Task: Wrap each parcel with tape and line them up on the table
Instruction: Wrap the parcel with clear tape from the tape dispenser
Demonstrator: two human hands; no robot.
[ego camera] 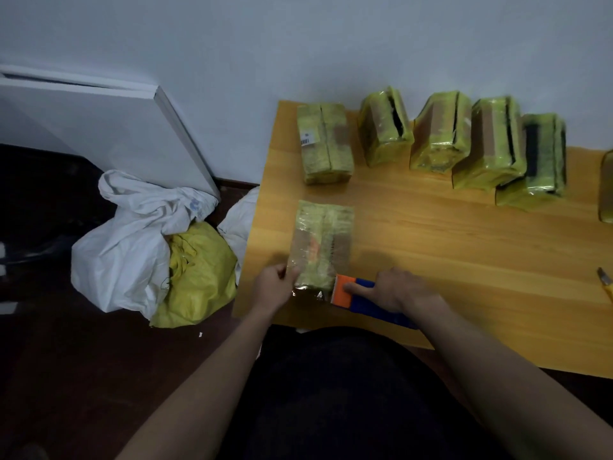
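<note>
The yellow-green, tape-glossed parcel lies flat near the left front edge of the honey-coloured wooden table, and the step in hand looks like cutting the clear tape at its near end. The left hand pinches the parcel's near left corner between thumb and curled fingers; the right hand grips the blue tape dispenser with an orange toothed blade, one finger stretched forward onto the orange part, blade touching the parcel's near edge. To do it well, the left hand should probably pin the parcel firmly while the blade tilts so its teeth bite, then the loose end gets pressed down smooth. The film looks slick and crinkled, with brown cardboard showing beneath. Along the wall five wrapped yellow-green parcels stand in a rough row, the right ones overlapping. On the floor sit crumpled white and yellow woven sacks.
</note>
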